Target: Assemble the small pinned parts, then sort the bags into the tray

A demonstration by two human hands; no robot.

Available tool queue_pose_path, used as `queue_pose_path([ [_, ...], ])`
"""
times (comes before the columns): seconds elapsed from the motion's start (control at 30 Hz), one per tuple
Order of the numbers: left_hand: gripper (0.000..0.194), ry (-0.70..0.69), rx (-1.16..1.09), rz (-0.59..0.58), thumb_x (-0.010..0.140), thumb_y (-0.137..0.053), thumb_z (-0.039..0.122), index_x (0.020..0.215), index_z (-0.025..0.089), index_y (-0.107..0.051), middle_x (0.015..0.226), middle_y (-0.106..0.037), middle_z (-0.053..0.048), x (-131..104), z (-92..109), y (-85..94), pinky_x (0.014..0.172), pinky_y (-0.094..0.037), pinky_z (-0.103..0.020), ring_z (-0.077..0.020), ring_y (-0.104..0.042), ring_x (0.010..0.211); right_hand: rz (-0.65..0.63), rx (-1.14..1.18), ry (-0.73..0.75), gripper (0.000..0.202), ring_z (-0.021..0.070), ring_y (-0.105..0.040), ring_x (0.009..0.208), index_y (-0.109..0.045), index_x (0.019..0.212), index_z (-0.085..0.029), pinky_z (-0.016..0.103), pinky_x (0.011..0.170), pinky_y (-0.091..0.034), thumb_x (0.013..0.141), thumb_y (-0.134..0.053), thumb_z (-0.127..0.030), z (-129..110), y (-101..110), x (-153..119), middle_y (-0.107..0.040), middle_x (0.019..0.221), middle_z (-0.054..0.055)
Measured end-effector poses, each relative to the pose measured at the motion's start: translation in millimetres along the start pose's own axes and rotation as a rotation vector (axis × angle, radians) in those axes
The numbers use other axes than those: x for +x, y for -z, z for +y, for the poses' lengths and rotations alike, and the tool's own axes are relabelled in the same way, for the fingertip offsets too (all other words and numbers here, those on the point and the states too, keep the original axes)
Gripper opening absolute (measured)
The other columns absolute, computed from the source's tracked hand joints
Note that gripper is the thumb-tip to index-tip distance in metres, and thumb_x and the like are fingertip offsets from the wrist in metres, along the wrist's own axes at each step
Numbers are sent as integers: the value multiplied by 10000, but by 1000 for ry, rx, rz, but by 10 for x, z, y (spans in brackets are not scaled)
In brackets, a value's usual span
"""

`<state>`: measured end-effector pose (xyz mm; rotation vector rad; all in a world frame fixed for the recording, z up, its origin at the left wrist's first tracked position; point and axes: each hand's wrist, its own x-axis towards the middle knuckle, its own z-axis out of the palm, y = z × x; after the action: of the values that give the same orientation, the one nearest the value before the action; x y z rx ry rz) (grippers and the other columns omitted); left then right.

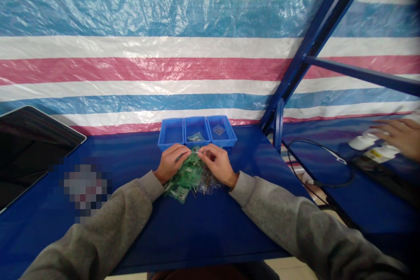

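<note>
My left hand (173, 162) and my right hand (217, 164) meet over a pile in front of the blue bins. Fingertips of both are pinched on a thin pale piece (194, 152) stretched between them; too little of it shows to tell its kind. Beneath lie green plastic bags (188, 176) holding small metal parts. To their right, partly under my right hand, are clear bags (210, 186) and loose thin metal pins (193, 192). The middle blue bin (197, 143) has a greenish clear packet (196, 137) in it; the right blue bin (226, 142) holds a small clear packet (218, 130).
Left of those stands a third blue bin (170, 140). A dark screen (29, 148) and a blurred-out patch (85, 186) are on the left. Blue metal frame bars (295, 74) rise at right. Beyond, another person's hand (402, 135) is near white bottles (364, 141) and a black cable (323, 186).
</note>
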<state>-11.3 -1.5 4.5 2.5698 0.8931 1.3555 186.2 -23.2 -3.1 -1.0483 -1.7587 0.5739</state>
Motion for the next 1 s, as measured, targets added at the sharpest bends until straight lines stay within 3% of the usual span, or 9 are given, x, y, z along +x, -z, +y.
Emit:
queue_pose_path([
  [0.4,104,-18,12,-5,849,-567,187,921,158,-636,875,-645,-63,-9,-9,-5,783,-496,-288,-148,-598,818,43,7,64,237,123,-494,589,-646,786,-181,245,609,-390,886,-503,-341,18,-11,14,-590,693,9],
  [0.63,106,-15,25,-17,858,-552,182,911,160,-641,871,-643,-60,-22,-20,-2,778,-494,-290,-146,-591,810,53,29,61,215,109,-468,548,-660,876,-185,244,596,-400,872,-528,-355,-6,-9,4,-606,734,11],
  [1.0,101,-24,5,6,847,-569,177,917,159,-640,861,-650,-60,-10,-5,2,774,-498,-291,-146,-600,803,57,-26,55,250,121,-484,564,-645,738,-184,245,578,-383,879,-520,-348,6,-13,6,-562,647,2],
])
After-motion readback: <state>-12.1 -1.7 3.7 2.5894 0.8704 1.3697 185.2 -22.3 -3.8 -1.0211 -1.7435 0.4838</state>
